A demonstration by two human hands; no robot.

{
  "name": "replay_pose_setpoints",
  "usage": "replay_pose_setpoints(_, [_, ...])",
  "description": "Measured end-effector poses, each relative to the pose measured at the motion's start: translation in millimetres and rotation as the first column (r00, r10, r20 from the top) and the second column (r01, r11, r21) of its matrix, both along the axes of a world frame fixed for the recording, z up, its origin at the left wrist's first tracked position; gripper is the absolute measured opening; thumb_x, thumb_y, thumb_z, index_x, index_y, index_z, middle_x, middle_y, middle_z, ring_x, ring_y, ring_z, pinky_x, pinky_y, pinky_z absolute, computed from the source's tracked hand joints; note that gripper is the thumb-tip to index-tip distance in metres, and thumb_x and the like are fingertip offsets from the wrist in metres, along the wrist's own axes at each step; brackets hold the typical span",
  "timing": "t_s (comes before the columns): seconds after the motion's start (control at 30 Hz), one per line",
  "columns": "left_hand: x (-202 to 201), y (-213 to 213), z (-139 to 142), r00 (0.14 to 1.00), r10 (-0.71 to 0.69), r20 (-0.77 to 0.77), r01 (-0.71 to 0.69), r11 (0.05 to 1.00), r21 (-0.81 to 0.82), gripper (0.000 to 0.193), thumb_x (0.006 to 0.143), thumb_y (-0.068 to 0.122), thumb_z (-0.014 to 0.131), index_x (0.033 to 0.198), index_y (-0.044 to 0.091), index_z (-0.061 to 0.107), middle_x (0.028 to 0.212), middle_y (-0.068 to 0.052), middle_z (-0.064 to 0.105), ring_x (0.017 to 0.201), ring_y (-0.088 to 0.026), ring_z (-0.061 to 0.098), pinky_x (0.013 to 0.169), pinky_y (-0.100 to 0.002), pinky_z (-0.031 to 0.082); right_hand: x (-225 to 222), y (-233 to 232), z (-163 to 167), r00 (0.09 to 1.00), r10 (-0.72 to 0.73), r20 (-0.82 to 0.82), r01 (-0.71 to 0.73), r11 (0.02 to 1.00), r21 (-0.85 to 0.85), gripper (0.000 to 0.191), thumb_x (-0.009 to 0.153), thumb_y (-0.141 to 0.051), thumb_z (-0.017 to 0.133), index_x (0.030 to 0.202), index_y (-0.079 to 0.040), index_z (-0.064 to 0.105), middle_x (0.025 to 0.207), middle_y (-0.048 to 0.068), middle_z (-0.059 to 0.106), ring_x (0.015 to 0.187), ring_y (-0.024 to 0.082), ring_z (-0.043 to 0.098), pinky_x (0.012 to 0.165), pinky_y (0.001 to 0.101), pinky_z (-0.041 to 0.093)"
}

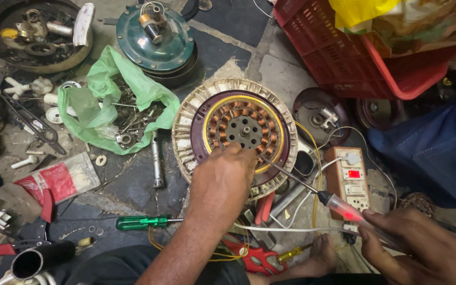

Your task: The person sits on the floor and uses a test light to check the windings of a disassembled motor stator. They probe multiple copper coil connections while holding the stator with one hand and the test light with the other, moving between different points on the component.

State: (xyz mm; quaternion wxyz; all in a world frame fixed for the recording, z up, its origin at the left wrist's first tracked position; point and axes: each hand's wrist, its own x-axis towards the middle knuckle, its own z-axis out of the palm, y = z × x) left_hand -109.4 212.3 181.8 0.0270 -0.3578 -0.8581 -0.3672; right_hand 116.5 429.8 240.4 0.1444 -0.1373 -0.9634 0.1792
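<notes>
A round fan motor (234,126) lies on the floor, its ring of copper windings (244,113) around a grey hub. My left hand (222,177) rests on the motor's near rim, fingers touching the windings' edge. My right hand (418,243) grips a tester screwdriver (339,206) with a clear handle that glows red. Its thin metal shaft reaches up-left and its tip touches the motor's lower right rim. White and yellow wires (312,158) run from the motor toward a switchboard.
An orange switchboard (350,182) with a lit red indicator stands right of the motor. A green-handled screwdriver (146,221), red pliers (254,258), a green bag of parts (114,108), a green motor cover (154,37) and a red crate (344,53) surround it. A bare foot (320,256) is below.
</notes>
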Motion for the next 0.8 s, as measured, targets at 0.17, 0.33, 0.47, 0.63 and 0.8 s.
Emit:
replay_pose_setpoints(0.17, [0, 1, 0, 1.0, 0.007, 0.011, -0.007, 1.0, -0.006, 0.006, 0.085, 0.01, 0.068, 0.081, 0.007, 0.067, 0.088, -0.014, 0.068, 0.082, -0.034, 0.069, 0.069, -0.048, 0.057, 0, 0, -2, 0.998, 0.031, -0.053, -0.03, 0.999, 0.025, 0.03, 0.071, -0.009, 0.085, 0.099, -0.003, 0.076, 0.082, 0.008, 0.075, 0.077, 0.014, 0.073, 0.068, 0.0243, 0.059])
replay_pose_setpoints(0.33, [0, 2, 0, 1.0, 0.013, 0.007, -0.013, 1.0, -0.015, 0.006, 0.085, 0.01, 0.068, 0.08, 0.007, 0.068, 0.088, -0.013, 0.068, 0.082, -0.034, 0.069, 0.068, -0.048, 0.058, -1, 0, -4, 0.994, 0.075, -0.082, -0.071, 0.997, 0.042, 0.027, 0.071, -0.01, 0.086, 0.096, -0.005, 0.075, 0.081, 0.007, 0.075, 0.076, 0.014, 0.073, 0.067, 0.024, 0.06])
replay_pose_setpoints(0.47, [0, 3, -1, 1.0, 0.016, 0.01, -0.016, 0.999, -0.027, 0.006, 0.085, 0.01, 0.068, 0.08, 0.007, 0.068, 0.087, -0.013, 0.068, 0.082, -0.033, 0.07, 0.068, -0.047, 0.058, -1, -1, -1, 0.997, 0.069, -0.028, -0.067, 0.996, 0.055, 0.023, 0.073, -0.012, 0.087, 0.093, -0.01, 0.077, 0.075, 0.003, 0.074, 0.07, 0.01, 0.072, 0.064, 0.0252, 0.054])
replay_pose_setpoints(0.63, [-1, 3, -2, 1.0, 0.015, 0.016, -0.015, 0.999, -0.043, 0.005, 0.084, 0.011, 0.069, 0.08, 0.007, 0.068, 0.088, -0.013, 0.068, 0.081, -0.033, 0.07, 0.068, -0.047, 0.058, -3, 2, 8, 0.987, 0.154, 0.037, -0.158, 0.972, 0.173, 0.028, 0.07, -0.014, 0.088, 0.097, -0.013, 0.08, 0.065, -0.001, 0.069, 0.059, 0.008, 0.065, 0.053, 0.0243, 0.052])
replay_pose_setpoints(0.8, [-1, 4, -1, 1.0, 0.013, 0.012, -0.013, 0.999, -0.036, 0.007, 0.085, 0.012, 0.068, 0.08, 0.007, 0.068, 0.088, -0.014, 0.068, 0.082, -0.034, 0.069, 0.068, -0.048, 0.057, -8, 7, 12, 0.937, 0.35, 0.012, -0.333, 0.881, 0.336, 0.027, 0.072, -0.015, 0.087, 0.098, -0.015, 0.078, 0.063, 0.0, 0.064, 0.053, 0.01, 0.063, 0.049, 0.0282, 0.048])
